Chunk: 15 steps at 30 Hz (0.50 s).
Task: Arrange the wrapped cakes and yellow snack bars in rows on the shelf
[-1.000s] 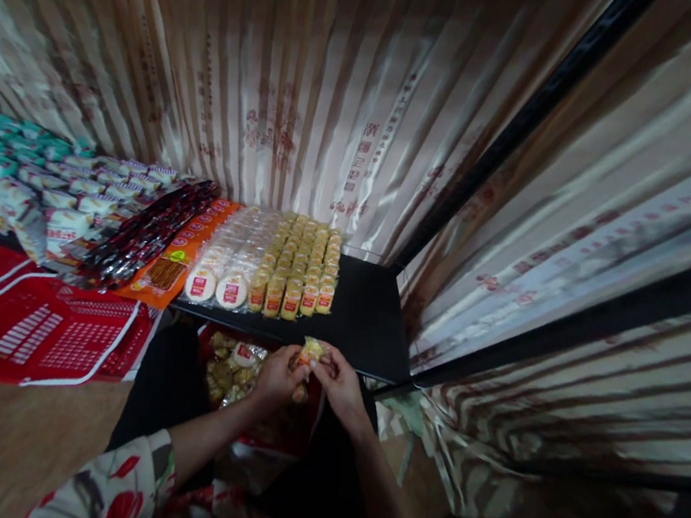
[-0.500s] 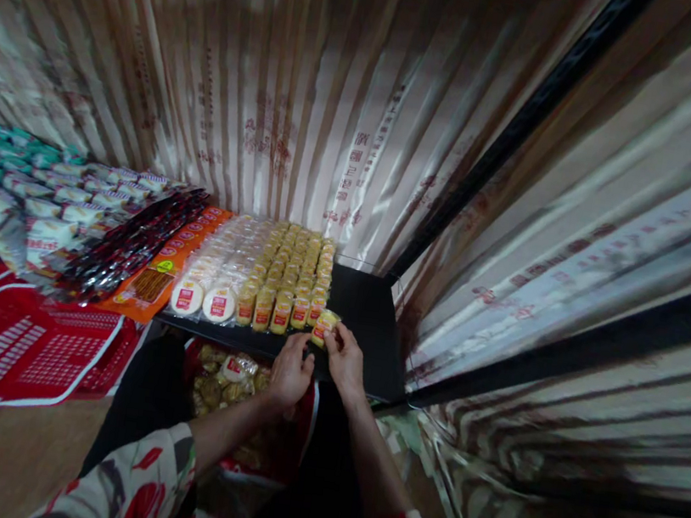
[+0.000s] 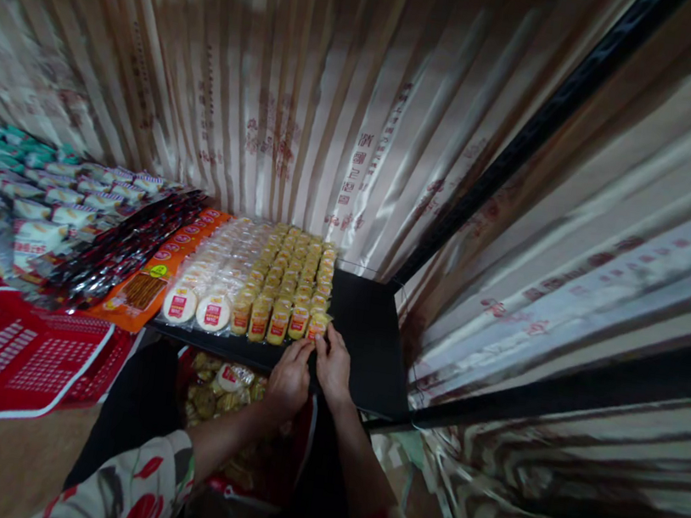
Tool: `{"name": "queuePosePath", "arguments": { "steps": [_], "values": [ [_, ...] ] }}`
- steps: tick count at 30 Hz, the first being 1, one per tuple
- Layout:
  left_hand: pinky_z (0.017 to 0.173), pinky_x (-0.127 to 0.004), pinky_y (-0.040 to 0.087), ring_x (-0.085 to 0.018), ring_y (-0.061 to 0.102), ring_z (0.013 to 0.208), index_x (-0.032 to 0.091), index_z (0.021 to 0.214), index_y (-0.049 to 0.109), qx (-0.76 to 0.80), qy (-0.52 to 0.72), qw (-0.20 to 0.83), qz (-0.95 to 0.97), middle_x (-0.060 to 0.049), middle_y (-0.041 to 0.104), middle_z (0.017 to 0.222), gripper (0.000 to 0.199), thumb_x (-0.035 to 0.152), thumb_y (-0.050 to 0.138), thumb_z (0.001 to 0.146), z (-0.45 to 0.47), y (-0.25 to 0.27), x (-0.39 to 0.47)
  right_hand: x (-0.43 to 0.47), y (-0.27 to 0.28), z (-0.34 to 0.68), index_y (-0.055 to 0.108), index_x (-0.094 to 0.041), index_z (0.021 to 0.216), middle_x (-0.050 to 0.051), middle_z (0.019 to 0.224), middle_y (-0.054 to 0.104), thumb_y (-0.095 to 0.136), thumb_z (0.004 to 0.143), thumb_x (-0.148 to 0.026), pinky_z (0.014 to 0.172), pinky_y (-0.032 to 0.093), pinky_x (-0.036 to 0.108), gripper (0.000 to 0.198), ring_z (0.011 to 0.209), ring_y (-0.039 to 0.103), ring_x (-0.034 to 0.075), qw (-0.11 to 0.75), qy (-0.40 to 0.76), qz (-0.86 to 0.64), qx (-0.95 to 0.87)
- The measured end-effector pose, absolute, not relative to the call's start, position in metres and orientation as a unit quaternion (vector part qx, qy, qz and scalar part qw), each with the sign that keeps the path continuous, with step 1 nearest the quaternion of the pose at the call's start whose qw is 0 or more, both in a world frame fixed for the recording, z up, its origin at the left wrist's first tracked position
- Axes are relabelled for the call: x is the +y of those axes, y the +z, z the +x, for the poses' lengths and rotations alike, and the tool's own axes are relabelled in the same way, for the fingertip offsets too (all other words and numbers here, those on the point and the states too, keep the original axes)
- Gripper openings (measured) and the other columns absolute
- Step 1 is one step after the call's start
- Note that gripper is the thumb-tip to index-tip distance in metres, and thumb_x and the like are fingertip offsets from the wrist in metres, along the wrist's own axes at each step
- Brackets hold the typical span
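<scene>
A small yellow packaged snack (image 3: 317,324) with a red label stands at the front end of the rightmost row. My right hand (image 3: 334,367) is closed on its right side, thumb and fingers at the wrapper. From the lower left, my left hand (image 3: 291,377) has its fingers together, their tips against the lower edge of the same snack. Several rows of matching yellow snacks (image 3: 278,321) stand directly left of it on the black shelf (image 3: 374,332). White round packaged crackers (image 3: 213,312) line up further left.
Orange snack packs (image 3: 139,292), dark shiny packets (image 3: 103,272) and white and green bags (image 3: 40,237) fill the shelf's left part. Below stand red baskets (image 3: 28,343); one between my legs holds loose yellow packets (image 3: 216,399). A black post (image 3: 492,177) and printed curtain (image 3: 316,101) border the shelf.
The yellow snack has moved slightly left and back, into line with the rightmost row's front. Both hands moved with it, and my left hand has come up against it. The view shifted slightly.
</scene>
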<state>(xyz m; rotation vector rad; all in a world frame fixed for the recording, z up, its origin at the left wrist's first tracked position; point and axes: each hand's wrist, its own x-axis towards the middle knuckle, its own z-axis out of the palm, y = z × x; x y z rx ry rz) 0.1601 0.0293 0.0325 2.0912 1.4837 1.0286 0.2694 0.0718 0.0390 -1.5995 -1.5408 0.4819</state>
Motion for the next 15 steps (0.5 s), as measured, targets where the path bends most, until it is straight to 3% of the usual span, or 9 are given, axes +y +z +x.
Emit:
{"name": "queuePosePath", "arguments": {
  "steps": [8,15],
  "values": [
    [0.103,-0.041,0.041,-0.022,0.045,0.120,0.006,0.124,0.047,0.496,0.376,0.140,0.770,-0.017,0.051,0.125,0.047,0.008,0.031,0.080,0.156,0.027,0.035,0.074,0.037,0.267,0.055,-0.015,0.122,0.014,0.117,0.058,0.038,0.086,-0.034,0.095,0.043,0.041,0.044,0.108,0.053,0.025,0.416,0.150,-0.623,-0.645],
    [0.103,-0.042,0.040,-0.022,0.039,0.126,0.005,0.131,0.039,0.467,0.376,0.111,0.793,-0.018,0.045,0.132,0.054,0.004,0.030,0.078,0.149,0.020,0.037,0.070,0.032,0.264,0.055,-0.018,0.121,0.013,0.110,0.059,0.047,0.082,-0.034,0.081,0.051,0.036,0.043,0.095,0.058,0.022,0.468,0.187,-0.612,-0.609]
  ]
}}
